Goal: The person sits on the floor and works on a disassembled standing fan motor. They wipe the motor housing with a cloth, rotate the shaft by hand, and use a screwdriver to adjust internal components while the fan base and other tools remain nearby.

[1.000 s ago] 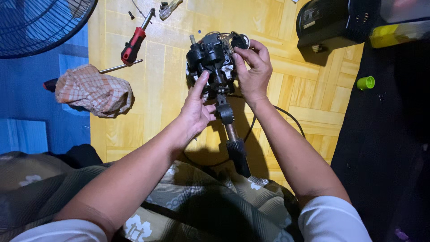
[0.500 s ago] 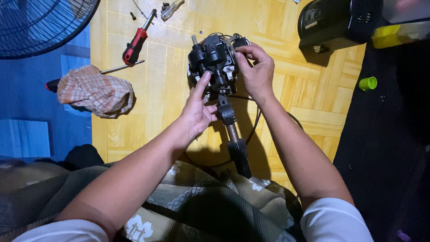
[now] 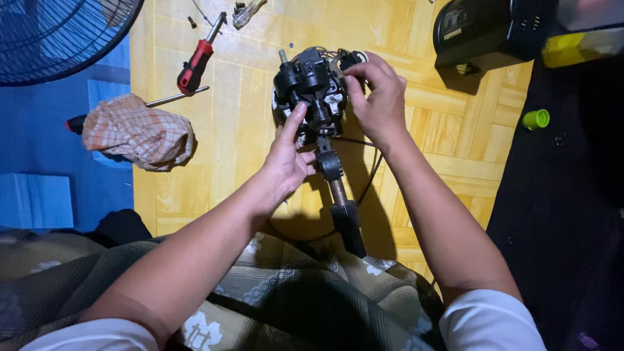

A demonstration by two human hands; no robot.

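Left hand: the left hand (image 3: 286,159) is reaching up from below and gripping the lower side of the black plastic fan motor housing (image 3: 311,88), with the thumb lying along its left face and the fingers curling under it beside the neck.
Right hand: the right hand (image 3: 377,97) is clasping the upper right side of the motor housing, its fingertips (image 3: 354,77) pinching at a small black part on the top edge; what exactly is being pinched cannot be made out.
Motor housing: it is being held between both hands, above the yellow wooden parquet floor (image 3: 247,149), at the top of a black and metal neck stem (image 3: 338,195) that is running down towards the person's lap.
Cable: a thin black cable (image 3: 369,179) is looping from the housing down along the right side of the stem.
Lap: a patterned green checked cloth (image 3: 305,299) is covering the person's legs under the stem's lower end.
Floor, left: a red and black handled screwdriver (image 3: 195,62) is lying well to the left of the housing; near it, a crumpled orange checked rag (image 3: 136,133) is resting over a second tool's metal shaft.
Far left: a dark blue wire fan guard (image 3: 58,36) is lying at the top left corner.
Far right: a black boxy plastic casing (image 3: 487,29) is sitting at the top right, with a small green cap (image 3: 536,119) lying on dark ground below it.
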